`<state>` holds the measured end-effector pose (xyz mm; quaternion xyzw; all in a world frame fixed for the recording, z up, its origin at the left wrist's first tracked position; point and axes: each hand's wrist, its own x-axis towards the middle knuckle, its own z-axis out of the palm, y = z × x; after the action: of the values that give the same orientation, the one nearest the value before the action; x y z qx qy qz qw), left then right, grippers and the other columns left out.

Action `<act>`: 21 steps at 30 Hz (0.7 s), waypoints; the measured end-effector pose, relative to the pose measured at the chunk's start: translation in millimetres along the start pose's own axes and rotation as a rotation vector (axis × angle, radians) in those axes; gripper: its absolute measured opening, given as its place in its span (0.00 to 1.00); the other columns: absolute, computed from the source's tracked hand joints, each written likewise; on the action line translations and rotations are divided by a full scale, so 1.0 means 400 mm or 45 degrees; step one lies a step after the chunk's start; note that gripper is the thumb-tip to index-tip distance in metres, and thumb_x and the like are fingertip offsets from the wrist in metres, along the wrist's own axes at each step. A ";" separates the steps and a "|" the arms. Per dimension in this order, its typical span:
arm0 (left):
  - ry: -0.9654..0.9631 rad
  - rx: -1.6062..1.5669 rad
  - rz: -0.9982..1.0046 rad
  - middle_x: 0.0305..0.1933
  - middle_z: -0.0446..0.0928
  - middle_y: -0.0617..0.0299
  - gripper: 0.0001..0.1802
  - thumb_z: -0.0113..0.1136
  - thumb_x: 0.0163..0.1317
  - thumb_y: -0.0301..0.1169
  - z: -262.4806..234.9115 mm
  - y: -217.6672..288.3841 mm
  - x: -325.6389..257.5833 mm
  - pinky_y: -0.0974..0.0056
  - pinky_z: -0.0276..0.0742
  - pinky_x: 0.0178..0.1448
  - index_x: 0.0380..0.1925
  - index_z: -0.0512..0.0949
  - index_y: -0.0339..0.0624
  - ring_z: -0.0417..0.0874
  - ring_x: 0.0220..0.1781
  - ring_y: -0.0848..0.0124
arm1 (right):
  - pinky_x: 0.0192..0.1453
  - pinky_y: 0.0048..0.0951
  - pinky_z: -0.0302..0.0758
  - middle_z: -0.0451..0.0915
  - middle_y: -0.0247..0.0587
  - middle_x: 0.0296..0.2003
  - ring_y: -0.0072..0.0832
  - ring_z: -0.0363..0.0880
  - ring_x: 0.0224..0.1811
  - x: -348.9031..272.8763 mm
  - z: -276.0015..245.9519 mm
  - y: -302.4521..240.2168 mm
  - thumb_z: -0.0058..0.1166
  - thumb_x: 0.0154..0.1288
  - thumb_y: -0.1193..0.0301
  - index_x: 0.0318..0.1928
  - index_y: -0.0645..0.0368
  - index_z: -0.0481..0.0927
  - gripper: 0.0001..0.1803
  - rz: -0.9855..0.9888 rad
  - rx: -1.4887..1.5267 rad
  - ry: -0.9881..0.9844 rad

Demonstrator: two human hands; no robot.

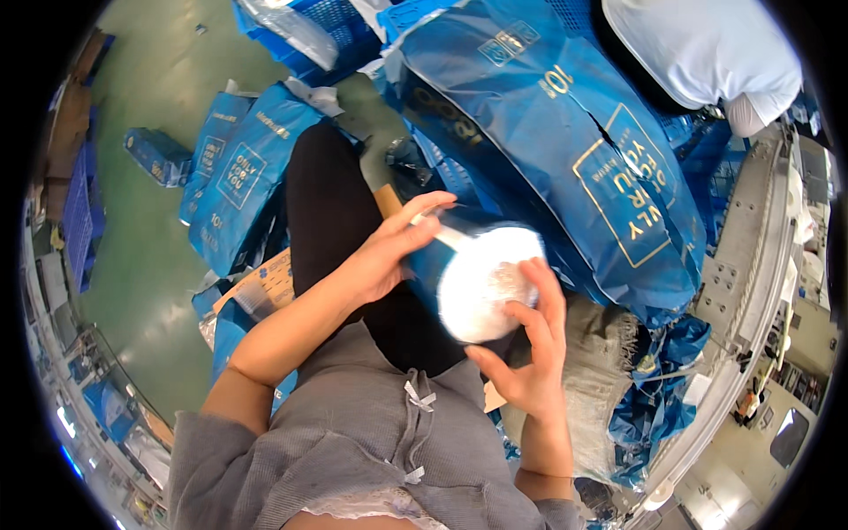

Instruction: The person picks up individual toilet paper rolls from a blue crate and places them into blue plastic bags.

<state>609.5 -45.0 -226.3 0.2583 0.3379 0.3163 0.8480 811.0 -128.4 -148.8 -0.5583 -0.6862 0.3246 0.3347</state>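
Above my lap is a blue-sided, roll-shaped pack with a bright white round end, blurred by motion. My left hand grips its blue side from the left, thumb on top beside a short white strip. On the other side my right hand has curved fingers on the white end, with the thumb at its lower edge. Just beyond my hands lies a big, full blue plastic bag with gold print and a tear in its top.
Several blue printed packs stand on the green floor to my left. Blue plastic crates are at the back. A person in a white top is at the far right, near a metal machine frame. Beige woven cloth lies by my right arm.
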 end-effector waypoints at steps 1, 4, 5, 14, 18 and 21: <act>0.047 -0.093 0.010 0.56 0.68 0.58 0.33 0.52 0.64 0.50 -0.034 -0.014 0.000 0.64 0.73 0.58 0.61 0.63 0.40 0.71 0.59 0.69 | 0.64 0.43 0.62 0.60 0.56 0.61 0.50 0.62 0.63 0.006 0.018 -0.003 0.67 0.43 0.74 0.49 0.63 0.72 0.29 0.034 0.239 0.003; 0.139 -0.250 -0.085 0.56 0.70 0.57 0.30 0.51 0.65 0.49 -0.069 -0.026 -0.030 0.65 0.74 0.56 0.58 0.66 0.39 0.74 0.53 0.70 | 0.64 0.39 0.62 0.60 0.55 0.60 0.43 0.64 0.62 0.029 0.075 0.013 0.62 0.50 0.69 0.60 0.64 0.62 0.37 0.399 0.464 0.135; 0.163 -0.181 -0.074 0.55 0.70 0.57 0.30 0.52 0.64 0.49 -0.074 -0.036 -0.035 0.65 0.74 0.56 0.58 0.66 0.39 0.75 0.52 0.71 | 0.63 0.37 0.63 0.60 0.55 0.60 0.42 0.63 0.62 0.036 0.087 0.036 0.61 0.50 0.69 0.62 0.64 0.60 0.38 0.363 0.246 0.014; 0.424 0.697 0.237 0.47 0.74 0.60 0.22 0.58 0.62 0.39 -0.090 -0.013 -0.042 0.69 0.69 0.53 0.52 0.72 0.40 0.74 0.49 0.73 | 0.51 0.43 0.73 0.75 0.64 0.44 0.56 0.78 0.44 0.057 0.180 0.057 0.53 0.55 0.75 0.61 0.64 0.54 0.34 0.647 0.198 -0.118; 0.307 1.008 0.380 0.47 0.77 0.58 0.18 0.61 0.58 0.34 -0.043 0.058 -0.093 0.65 0.67 0.57 0.47 0.75 0.37 0.75 0.53 0.70 | 0.46 0.49 0.73 0.74 0.67 0.43 0.61 0.75 0.43 0.050 0.219 0.055 0.50 0.62 0.69 0.60 0.65 0.56 0.29 0.566 -0.045 -0.262; 0.162 1.803 0.619 0.49 0.76 0.50 0.22 0.65 0.51 0.35 -0.018 0.044 -0.124 0.59 0.68 0.59 0.46 0.75 0.37 0.74 0.56 0.54 | 0.36 0.49 0.74 0.77 0.63 0.36 0.56 0.79 0.33 0.049 0.258 0.058 0.45 0.67 0.69 0.53 0.66 0.65 0.18 0.357 -0.307 -0.216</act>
<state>569.5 -67.0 -199.0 0.7905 0.4425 0.2160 0.3642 735.8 -112.5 -224.5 -0.6551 -0.6614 0.3293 0.1581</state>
